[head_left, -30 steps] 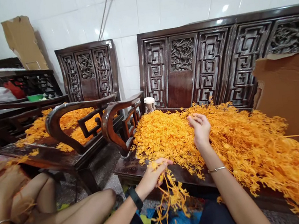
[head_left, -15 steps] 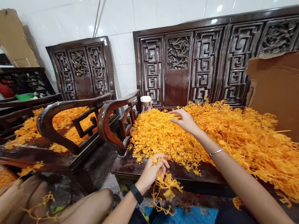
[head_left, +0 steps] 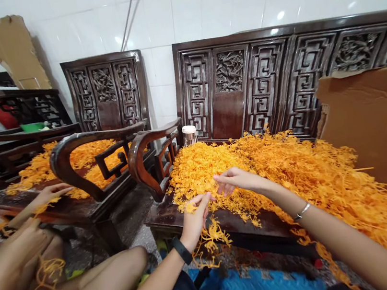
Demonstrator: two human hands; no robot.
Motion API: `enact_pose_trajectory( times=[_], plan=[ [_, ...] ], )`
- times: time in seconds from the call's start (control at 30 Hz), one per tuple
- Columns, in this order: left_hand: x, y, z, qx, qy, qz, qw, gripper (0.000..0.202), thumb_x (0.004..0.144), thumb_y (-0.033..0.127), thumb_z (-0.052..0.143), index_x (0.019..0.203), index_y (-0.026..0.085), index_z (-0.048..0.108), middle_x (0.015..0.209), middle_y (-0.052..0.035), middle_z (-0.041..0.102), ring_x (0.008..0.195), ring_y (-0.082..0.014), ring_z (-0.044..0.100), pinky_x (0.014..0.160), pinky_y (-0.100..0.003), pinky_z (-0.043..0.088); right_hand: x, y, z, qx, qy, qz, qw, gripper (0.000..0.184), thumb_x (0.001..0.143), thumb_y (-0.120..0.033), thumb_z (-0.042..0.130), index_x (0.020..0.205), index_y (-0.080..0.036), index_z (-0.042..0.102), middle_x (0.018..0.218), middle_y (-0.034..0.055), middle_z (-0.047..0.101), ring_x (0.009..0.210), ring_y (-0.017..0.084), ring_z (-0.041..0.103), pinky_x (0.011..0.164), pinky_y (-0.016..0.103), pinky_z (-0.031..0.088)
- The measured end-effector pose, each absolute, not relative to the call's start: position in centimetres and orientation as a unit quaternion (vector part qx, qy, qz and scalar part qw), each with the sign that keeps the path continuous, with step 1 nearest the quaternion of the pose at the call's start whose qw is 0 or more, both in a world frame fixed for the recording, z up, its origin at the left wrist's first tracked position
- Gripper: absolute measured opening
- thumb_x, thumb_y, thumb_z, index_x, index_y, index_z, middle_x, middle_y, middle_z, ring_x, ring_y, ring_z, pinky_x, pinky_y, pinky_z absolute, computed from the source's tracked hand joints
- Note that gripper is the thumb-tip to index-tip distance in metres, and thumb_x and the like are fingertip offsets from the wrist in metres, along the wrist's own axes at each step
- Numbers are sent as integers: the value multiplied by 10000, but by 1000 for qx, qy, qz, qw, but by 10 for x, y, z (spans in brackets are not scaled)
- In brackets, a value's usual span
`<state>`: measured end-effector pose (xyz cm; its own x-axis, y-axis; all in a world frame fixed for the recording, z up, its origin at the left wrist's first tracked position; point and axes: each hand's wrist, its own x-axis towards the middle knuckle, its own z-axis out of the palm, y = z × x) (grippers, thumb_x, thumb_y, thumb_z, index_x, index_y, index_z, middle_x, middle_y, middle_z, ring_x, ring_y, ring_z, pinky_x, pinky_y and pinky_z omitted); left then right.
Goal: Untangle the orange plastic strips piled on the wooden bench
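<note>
My left hand [head_left: 195, 222] is closed around a bunch of orange branching plastic-looking sprigs [head_left: 214, 235], which dangle below the palm. A bit of orange also shows above the thumb. Just to its right is my right hand [head_left: 238, 179], fingers bent and pointing at the left fingertips, with a small gap between the two hands. Whatever its fingertips pinch is too small to make out. Both hands are in front of a heap of small orange pieces [head_left: 196, 166] on the dark wooden bench [head_left: 164, 217]. Longer orange sprigs [head_left: 313, 170] are piled to the right.
A cup with a white lid [head_left: 189, 135] stands behind the heap. Cardboard [head_left: 375, 122] leans at the right. A curved armrest [head_left: 137, 158] rises at left. A co-worker's hands [head_left: 20, 248] hold orange sprigs beside a second chair. Blue mats [head_left: 266, 289] lie on the floor.
My right hand has come back from over the heap, down and towards my left hand, its fingers drawn closer together. The co-worker's other hand has reached onto the neighbouring chair seat.
</note>
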<state>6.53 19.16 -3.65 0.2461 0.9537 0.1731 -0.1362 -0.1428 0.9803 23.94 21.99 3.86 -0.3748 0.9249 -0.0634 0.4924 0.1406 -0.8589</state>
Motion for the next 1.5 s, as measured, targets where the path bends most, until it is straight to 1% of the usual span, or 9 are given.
enact_pose_trajectory(
  times=[0.07,0.2,0.5,0.67,0.87,1.1,1.27,1.37,1.5],
  plan=[
    [65,191,-36,567,369,500,540,419,765,501,511,809,101,627,429,71,289,328,-28,228,315,-164,176,239,219,40,-482,-710,444,257,406,719,-511,581,711,-111,650,712,92,657,586,155,608,576,274,464],
    [66,191,-34,569,367,494,545,411,759,492,525,818,96,614,430,73,290,341,-28,231,318,-161,173,237,220,40,-456,-693,446,337,278,613,-399,698,713,-143,654,648,38,647,585,144,586,585,271,459],
    [88,185,-24,532,297,504,612,412,762,477,530,947,111,564,446,99,216,365,-33,185,359,-174,161,245,233,29,-503,-528,447,518,172,445,-235,740,534,-136,631,573,25,602,573,130,532,565,258,409],
    [99,194,-24,508,284,538,610,393,772,452,530,972,114,558,459,97,217,385,-33,166,385,-182,168,243,245,27,-510,-486,426,568,163,436,-215,722,513,-144,598,569,20,577,572,126,514,559,264,402],
    [102,204,-24,503,289,538,611,393,726,482,563,880,121,556,442,101,213,382,-36,161,383,-182,152,233,258,20,-502,-463,410,604,183,431,-230,706,466,-147,546,544,22,554,512,116,483,497,260,394],
    [98,186,-36,548,280,490,617,392,765,494,516,870,120,570,465,90,205,391,-37,170,396,-193,120,291,277,55,-486,-405,283,721,160,559,-294,589,597,-179,485,589,-13,546,501,100,490,474,234,401],
    [93,197,-43,577,299,472,596,406,746,497,541,852,106,576,458,90,214,398,-35,164,413,-203,108,300,288,51,-506,-428,269,698,284,508,-271,685,704,-174,505,548,-6,571,457,125,525,417,225,398],
    [93,204,-46,580,308,485,578,405,752,496,535,832,101,574,475,79,244,415,-38,188,421,-204,115,291,298,35,-535,-433,268,674,220,539,-267,680,644,-154,523,551,6,568,424,104,513,380,198,373],
    [94,205,-49,591,306,485,567,420,758,512,516,823,103,590,461,78,229,416,-43,184,428,-208,120,290,304,22,-554,-457,302,626,229,558,-266,691,679,-128,554,676,54,617,466,121,567,419,217,434]
  ],
)
